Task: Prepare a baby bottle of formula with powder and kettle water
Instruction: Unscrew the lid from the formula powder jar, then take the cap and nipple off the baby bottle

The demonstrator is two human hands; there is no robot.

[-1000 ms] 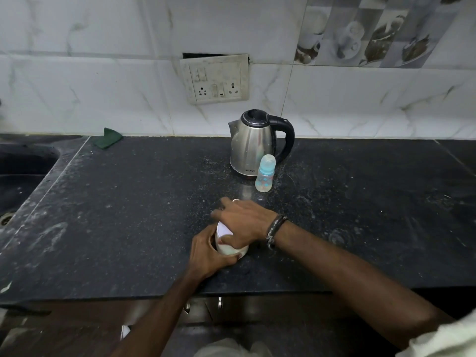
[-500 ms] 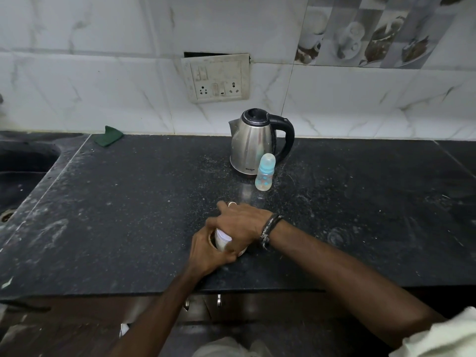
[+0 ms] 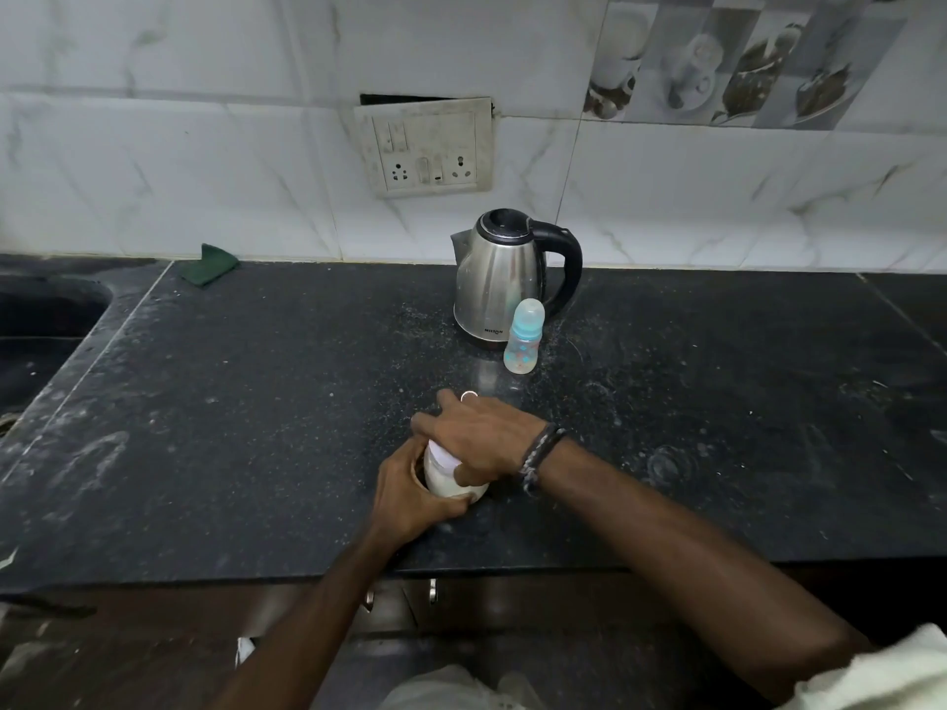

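A small white powder container (image 3: 445, 471) stands on the black counter (image 3: 256, 427) near its front edge. My left hand (image 3: 410, 497) wraps around its body from the left. My right hand (image 3: 476, 435) is clamped over its top, hiding the lid. Farther back stands a steel kettle (image 3: 499, 281) with a black handle and closed lid. A capped baby bottle (image 3: 523, 336) with a blue collar stands upright just in front of the kettle, at its right.
A green cloth (image 3: 210, 264) lies at the back left by the wall. A sink (image 3: 36, 325) sits at the far left. A socket panel (image 3: 428, 148) is on the tiled wall above the kettle. White powder dust speckles the counter.
Both hands stay on the container. My right hand has turned slightly on its top, and the view has shifted a little.
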